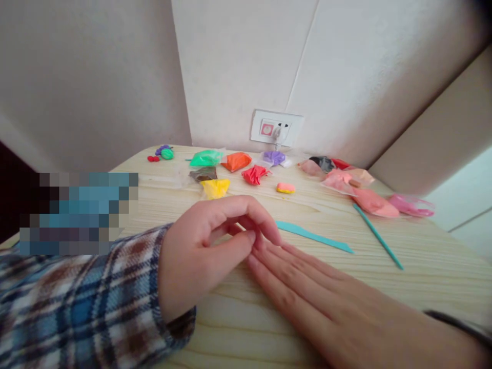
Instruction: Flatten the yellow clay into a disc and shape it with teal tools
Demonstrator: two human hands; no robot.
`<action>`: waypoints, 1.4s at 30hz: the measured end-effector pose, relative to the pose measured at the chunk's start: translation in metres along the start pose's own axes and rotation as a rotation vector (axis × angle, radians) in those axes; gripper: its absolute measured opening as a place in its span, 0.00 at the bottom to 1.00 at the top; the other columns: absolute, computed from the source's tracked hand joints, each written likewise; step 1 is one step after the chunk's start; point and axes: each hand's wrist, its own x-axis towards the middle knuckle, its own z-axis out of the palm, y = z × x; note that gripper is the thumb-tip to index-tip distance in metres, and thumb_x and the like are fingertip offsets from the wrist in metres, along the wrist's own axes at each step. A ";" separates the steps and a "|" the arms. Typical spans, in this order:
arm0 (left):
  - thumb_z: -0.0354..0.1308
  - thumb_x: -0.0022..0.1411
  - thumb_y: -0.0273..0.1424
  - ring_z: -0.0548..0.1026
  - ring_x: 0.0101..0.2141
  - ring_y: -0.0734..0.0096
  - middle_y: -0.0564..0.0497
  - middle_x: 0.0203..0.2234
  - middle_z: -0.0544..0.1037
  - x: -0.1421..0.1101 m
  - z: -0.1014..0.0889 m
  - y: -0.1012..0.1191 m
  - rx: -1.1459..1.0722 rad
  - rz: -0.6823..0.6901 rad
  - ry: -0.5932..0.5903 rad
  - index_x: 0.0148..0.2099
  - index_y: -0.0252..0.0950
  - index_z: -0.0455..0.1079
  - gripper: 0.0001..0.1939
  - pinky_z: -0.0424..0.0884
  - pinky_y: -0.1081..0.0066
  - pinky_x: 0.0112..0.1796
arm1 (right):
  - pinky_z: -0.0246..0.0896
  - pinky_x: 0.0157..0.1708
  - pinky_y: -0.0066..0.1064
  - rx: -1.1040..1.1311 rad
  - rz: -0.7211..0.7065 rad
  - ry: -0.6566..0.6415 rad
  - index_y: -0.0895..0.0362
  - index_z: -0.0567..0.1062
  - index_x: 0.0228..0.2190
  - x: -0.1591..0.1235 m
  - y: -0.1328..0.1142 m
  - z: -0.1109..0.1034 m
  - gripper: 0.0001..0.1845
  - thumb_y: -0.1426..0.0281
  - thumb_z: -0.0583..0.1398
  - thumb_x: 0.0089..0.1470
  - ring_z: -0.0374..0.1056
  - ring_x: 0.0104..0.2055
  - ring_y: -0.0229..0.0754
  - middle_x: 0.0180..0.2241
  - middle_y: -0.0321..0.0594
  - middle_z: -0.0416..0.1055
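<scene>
My left hand (pixel 205 246) is curled above the table, its thumb and fingertips closed together just over the tips of my right hand. Whatever may be between those fingertips is hidden. Palm down, my right hand (pixel 323 302) lies flat with its fingers stretched out, their tips touching or nearly touching the left fingers. Beyond the fingers lies a flat turquoise clay knife (pixel 315 237). A thin turquoise stick tool (pixel 378 236) rests to its right. Farther back sits a small pink and yellow clay piece (pixel 286 188).
Bags of soft clay line the back: green (pixel 207 158), orange (pixel 237 162), yellow (pixel 216 188), red (pixel 255 175), purple (pixel 274 157) and pink (pixel 374 201). Small clay shapes (pixel 166 153) sit at the far left corner. A wall socket (pixel 275 128) holds a plug.
</scene>
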 end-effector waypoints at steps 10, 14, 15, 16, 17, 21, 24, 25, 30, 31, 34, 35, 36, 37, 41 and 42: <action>0.47 0.56 0.23 0.70 0.33 0.71 0.53 0.30 0.74 -0.002 0.005 0.001 0.153 0.042 0.007 0.32 0.36 0.69 0.09 0.66 0.76 0.36 | 0.60 0.51 0.43 0.086 0.302 0.118 0.45 0.57 0.57 -0.017 0.028 -0.025 0.26 0.62 0.51 0.56 0.58 0.57 0.48 0.57 0.36 0.60; 0.48 0.55 0.22 0.70 0.32 0.73 0.54 0.30 0.74 -0.001 0.005 -0.001 0.161 0.037 0.014 0.32 0.36 0.69 0.09 0.66 0.77 0.34 | 0.64 0.48 0.39 0.101 0.286 0.039 0.49 0.64 0.53 -0.003 0.022 -0.023 0.22 0.64 0.53 0.56 0.62 0.53 0.44 0.53 0.40 0.64; 0.48 0.55 0.22 0.70 0.32 0.73 0.54 0.30 0.74 0.000 0.004 -0.001 0.155 0.032 0.002 0.32 0.36 0.69 0.09 0.66 0.77 0.34 | 0.65 0.47 0.38 0.114 0.273 0.038 0.50 0.66 0.52 0.001 0.020 -0.023 0.21 0.64 0.54 0.55 0.63 0.52 0.44 0.51 0.41 0.65; 0.48 0.55 0.22 0.70 0.32 0.73 0.54 0.30 0.74 0.000 0.004 -0.001 0.148 0.024 -0.014 0.32 0.35 0.69 0.09 0.66 0.77 0.34 | 0.66 0.46 0.37 0.127 0.259 0.046 0.51 0.67 0.50 0.004 0.018 -0.022 0.21 0.64 0.55 0.55 0.64 0.51 0.44 0.50 0.42 0.66; 0.48 0.56 0.22 0.70 0.32 0.73 0.53 0.31 0.74 0.001 0.004 -0.001 0.142 0.014 -0.027 0.32 0.35 0.69 0.08 0.67 0.77 0.34 | 0.67 0.45 0.37 0.140 0.250 0.053 0.51 0.68 0.49 0.006 0.017 -0.021 0.20 0.64 0.56 0.54 0.65 0.49 0.44 0.48 0.42 0.67; 0.48 0.56 0.22 0.71 0.33 0.72 0.53 0.31 0.74 0.002 0.003 -0.002 0.116 -0.020 -0.036 0.32 0.35 0.68 0.08 0.68 0.76 0.35 | 0.68 0.44 0.35 0.173 0.195 0.109 0.51 0.70 0.48 0.013 0.012 -0.011 0.19 0.63 0.56 0.53 0.67 0.48 0.44 0.47 0.42 0.70; 0.48 0.55 0.20 0.71 0.33 0.74 0.54 0.31 0.74 0.002 0.003 -0.002 0.087 -0.015 -0.018 0.32 0.35 0.68 0.09 0.68 0.77 0.35 | 0.64 0.49 0.33 0.112 0.026 0.205 0.52 0.66 0.52 0.019 0.007 0.000 0.21 0.64 0.51 0.57 0.64 0.52 0.42 0.50 0.39 0.68; 0.48 0.55 0.20 0.71 0.32 0.74 0.54 0.30 0.74 0.002 0.003 -0.002 0.079 -0.006 -0.006 0.32 0.35 0.67 0.09 0.68 0.78 0.34 | 0.61 0.51 0.31 0.073 -0.050 0.223 0.51 0.65 0.53 0.022 0.004 0.002 0.21 0.65 0.49 0.59 0.62 0.54 0.40 0.52 0.37 0.67; 0.47 0.55 0.18 0.70 0.32 0.77 0.56 0.29 0.73 0.001 0.001 -0.003 0.066 0.037 0.085 0.31 0.35 0.67 0.10 0.66 0.80 0.35 | 0.51 0.56 0.22 -0.120 -0.287 0.068 0.59 0.64 0.53 0.030 0.000 0.002 0.20 0.70 0.47 0.61 0.55 0.58 0.34 0.55 0.34 0.62; 0.47 0.55 0.18 0.70 0.32 0.77 0.56 0.29 0.73 0.001 0.001 -0.003 0.069 0.037 0.101 0.31 0.35 0.67 0.10 0.66 0.80 0.35 | 0.51 0.56 0.25 -0.141 -0.247 0.064 0.62 0.63 0.54 0.027 0.002 0.002 0.21 0.69 0.48 0.60 0.55 0.58 0.37 0.55 0.39 0.62; 0.46 0.55 0.18 0.70 0.33 0.76 0.55 0.30 0.73 0.001 -0.002 0.000 0.085 0.036 0.129 0.32 0.35 0.66 0.11 0.67 0.79 0.35 | 0.57 0.53 0.31 -0.103 -0.093 0.119 0.60 0.58 0.57 0.014 0.009 0.005 0.27 0.62 0.50 0.59 0.56 0.58 0.43 0.55 0.44 0.62; 0.46 0.54 0.17 0.70 0.33 0.76 0.55 0.30 0.73 0.001 -0.003 0.001 0.089 0.038 0.130 0.32 0.35 0.66 0.11 0.67 0.79 0.35 | 0.58 0.53 0.28 -0.083 -0.083 0.136 0.57 0.56 0.58 0.010 0.011 0.007 0.27 0.64 0.50 0.59 0.57 0.57 0.41 0.55 0.41 0.62; 0.45 0.53 0.17 0.70 0.32 0.76 0.55 0.30 0.73 0.000 -0.003 0.001 0.089 0.042 0.130 0.32 0.35 0.66 0.12 0.67 0.79 0.35 | 0.58 0.53 0.27 -0.067 -0.095 0.171 0.54 0.54 0.59 0.006 0.013 0.009 0.27 0.66 0.50 0.59 0.57 0.57 0.40 0.55 0.37 0.62; 0.45 0.53 0.16 0.70 0.32 0.76 0.55 0.29 0.73 0.000 -0.003 0.002 0.085 0.044 0.127 0.32 0.35 0.66 0.12 0.67 0.80 0.34 | 0.58 0.52 0.26 -0.054 -0.115 0.201 0.52 0.53 0.59 0.003 0.014 0.011 0.27 0.66 0.49 0.60 0.58 0.57 0.39 0.55 0.35 0.62; 0.45 0.52 0.16 0.70 0.32 0.76 0.56 0.30 0.73 0.000 -0.003 0.002 0.073 0.039 0.118 0.32 0.35 0.67 0.13 0.67 0.80 0.35 | 0.58 0.51 0.24 -0.020 -0.114 0.095 0.58 0.50 0.60 -0.002 0.015 0.010 0.31 0.63 0.50 0.59 0.58 0.57 0.39 0.56 0.39 0.61; 0.45 0.51 0.15 0.70 0.32 0.76 0.55 0.30 0.73 0.000 -0.004 0.001 0.072 0.035 0.117 0.32 0.35 0.67 0.13 0.67 0.81 0.35 | 0.58 0.50 0.19 -0.001 -0.134 0.082 0.55 0.50 0.60 -0.002 0.016 0.008 0.29 0.66 0.51 0.59 0.60 0.55 0.34 0.54 0.34 0.63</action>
